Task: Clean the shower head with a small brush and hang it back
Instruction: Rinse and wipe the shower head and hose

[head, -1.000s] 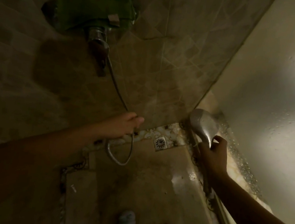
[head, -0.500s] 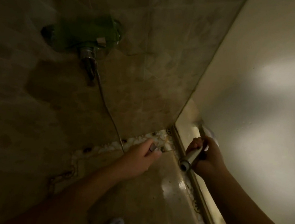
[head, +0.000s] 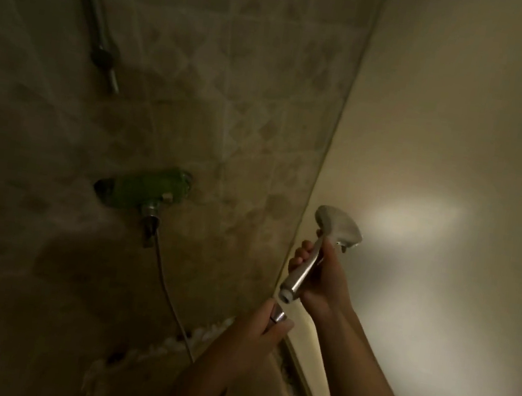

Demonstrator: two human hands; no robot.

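1. At upper left I see a metal rail (head: pixel 87 2) running down the tiled wall (head: pixel 234 93), with a dark bracket (head: pixel 104 56) near its lower end.
2. Lower down, a green cloth (head: pixel 150 187) lies over the tap (head: pixel 151 211), and a thin hose (head: pixel 169 292) drops from it toward the hands.
3. The left hand (head: pixel 250 337) reaches up from below, fingers (head: pixel 281 330) curled round the hose's metal end (head: pixel 278 316).
4. The shower head (head: pixel 338 225) is held upright in the air by the corner. The open end of its handle (head: pixel 294 283) sits just above the hose's metal end.
5. The right hand (head: pixel 322 273) has its fingers wrapped round the handle, and the forearm rises from lower right.
6. Right of it I see a pale panel (head: pixel 462 142) with a bright patch.
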